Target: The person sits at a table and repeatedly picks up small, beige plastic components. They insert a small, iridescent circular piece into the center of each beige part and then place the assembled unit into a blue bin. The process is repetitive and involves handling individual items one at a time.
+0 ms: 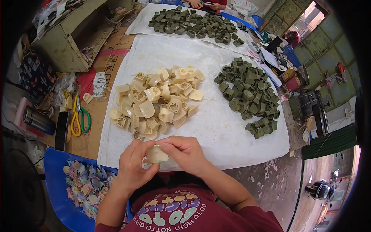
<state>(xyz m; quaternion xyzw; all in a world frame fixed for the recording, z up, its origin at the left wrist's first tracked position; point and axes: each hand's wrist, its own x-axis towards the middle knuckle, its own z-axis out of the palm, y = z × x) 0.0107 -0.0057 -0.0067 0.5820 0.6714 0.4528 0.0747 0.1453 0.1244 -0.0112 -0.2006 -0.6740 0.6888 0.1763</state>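
Observation:
Between my two hands, near the table's front edge, is a small cream moulded piece (pixel 157 154) shaped like a shoe heel, its edge tinged green. My left hand (pixel 136 160) grips it from the left with thumb and fingers. From the right, the thumb and bent fingers of my right hand (pixel 183 152) pinch its upper corner. Just beyond my hands lies a heap of cream heel-shaped pieces (pixel 147 109), some flat and rounded, others showing hollow ribbed undersides. The heap rests on a white cloth (pixel 216 143) over the table.
Dark green moulded pieces lie heaped at right (pixel 251 92) and at the far end (pixel 193 23), where another person's hands (pixel 196 4) work. At left are scissors (pixel 80 116), a phone (pixel 62 130) and a flask (pixel 38 120). A blue bin (pixel 58 185) holds pastel scraps.

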